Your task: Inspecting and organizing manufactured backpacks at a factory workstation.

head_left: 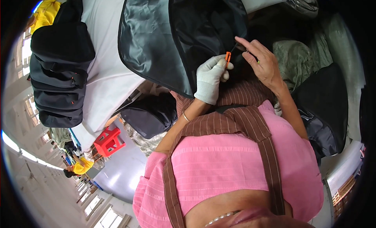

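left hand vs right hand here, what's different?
The left hand wears a white knit glove; the right hand is bare. The left hand grips a small orange tool; the right hand pinches a thin dark thread with its index finger extended. Both work at the black fabric panel.

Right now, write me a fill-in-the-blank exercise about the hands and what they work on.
1. The left hand wears a white knitted ____.
2. That hand grips a small thread-snipping tool with an ____ handle.
3. The bare right hand rests on shiny ____ fabric.
4. The stack of folded dark bags lies to the person's ____.

Missing words: glove; orange; black; left
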Demonstrator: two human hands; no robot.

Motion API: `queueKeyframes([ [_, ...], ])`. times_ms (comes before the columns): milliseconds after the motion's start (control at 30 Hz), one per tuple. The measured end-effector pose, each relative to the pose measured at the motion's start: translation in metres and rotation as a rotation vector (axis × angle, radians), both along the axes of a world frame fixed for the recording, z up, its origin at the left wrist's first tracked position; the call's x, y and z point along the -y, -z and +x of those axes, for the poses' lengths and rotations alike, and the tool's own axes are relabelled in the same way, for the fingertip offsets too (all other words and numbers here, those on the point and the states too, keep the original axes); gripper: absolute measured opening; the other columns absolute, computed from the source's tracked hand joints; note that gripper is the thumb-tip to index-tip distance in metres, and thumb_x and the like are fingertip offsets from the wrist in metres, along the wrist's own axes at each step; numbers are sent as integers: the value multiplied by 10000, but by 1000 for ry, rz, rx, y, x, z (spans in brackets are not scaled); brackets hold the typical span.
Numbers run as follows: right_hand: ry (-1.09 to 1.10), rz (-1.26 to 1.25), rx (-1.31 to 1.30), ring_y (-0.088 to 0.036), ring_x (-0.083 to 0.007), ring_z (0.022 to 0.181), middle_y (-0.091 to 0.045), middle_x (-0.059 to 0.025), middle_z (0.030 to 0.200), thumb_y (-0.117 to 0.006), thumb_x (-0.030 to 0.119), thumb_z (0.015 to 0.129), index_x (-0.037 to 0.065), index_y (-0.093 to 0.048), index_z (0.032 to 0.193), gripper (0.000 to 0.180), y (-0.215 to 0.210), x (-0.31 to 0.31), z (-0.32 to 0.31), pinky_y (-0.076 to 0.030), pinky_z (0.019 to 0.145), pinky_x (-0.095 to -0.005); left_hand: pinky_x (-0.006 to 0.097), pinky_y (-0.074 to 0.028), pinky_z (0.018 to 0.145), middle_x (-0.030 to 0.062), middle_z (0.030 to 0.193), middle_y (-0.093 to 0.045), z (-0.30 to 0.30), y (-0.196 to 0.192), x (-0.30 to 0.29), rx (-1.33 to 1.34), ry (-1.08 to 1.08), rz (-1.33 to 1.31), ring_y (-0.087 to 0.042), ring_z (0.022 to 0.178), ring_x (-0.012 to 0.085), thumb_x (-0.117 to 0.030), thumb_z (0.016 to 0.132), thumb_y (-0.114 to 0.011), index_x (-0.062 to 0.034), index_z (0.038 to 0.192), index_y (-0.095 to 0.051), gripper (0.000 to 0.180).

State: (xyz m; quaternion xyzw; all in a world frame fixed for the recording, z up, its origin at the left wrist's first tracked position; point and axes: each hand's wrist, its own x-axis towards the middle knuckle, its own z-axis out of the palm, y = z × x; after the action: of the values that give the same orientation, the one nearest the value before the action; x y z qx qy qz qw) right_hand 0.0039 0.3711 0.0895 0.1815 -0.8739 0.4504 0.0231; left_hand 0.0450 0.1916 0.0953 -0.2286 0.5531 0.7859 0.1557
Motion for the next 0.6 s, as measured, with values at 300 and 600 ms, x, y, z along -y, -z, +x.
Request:
queueKeyframes([
  [300,-145,-21,-84,-521,-212,721,-617,-43,820,-657,123,816,130,-673,1119,303,12,4,-5,-433,704,-331,177,-385,570,-6,800,-585,5,-5,4,-19,41,26,-450,607,37,-103,954,-460,27,1136,-597,262],
  [600,-289,-44,-192,-499,-163,724,-612,28,788,-694,124,765,171,-715,1044,283,12,4,-20,-373,729,-306,163,-345,541,-29,751,-540,8,-4,12,-40,88,13,-411,588,25,-109,957,-440,7,1106,-605,251],
])
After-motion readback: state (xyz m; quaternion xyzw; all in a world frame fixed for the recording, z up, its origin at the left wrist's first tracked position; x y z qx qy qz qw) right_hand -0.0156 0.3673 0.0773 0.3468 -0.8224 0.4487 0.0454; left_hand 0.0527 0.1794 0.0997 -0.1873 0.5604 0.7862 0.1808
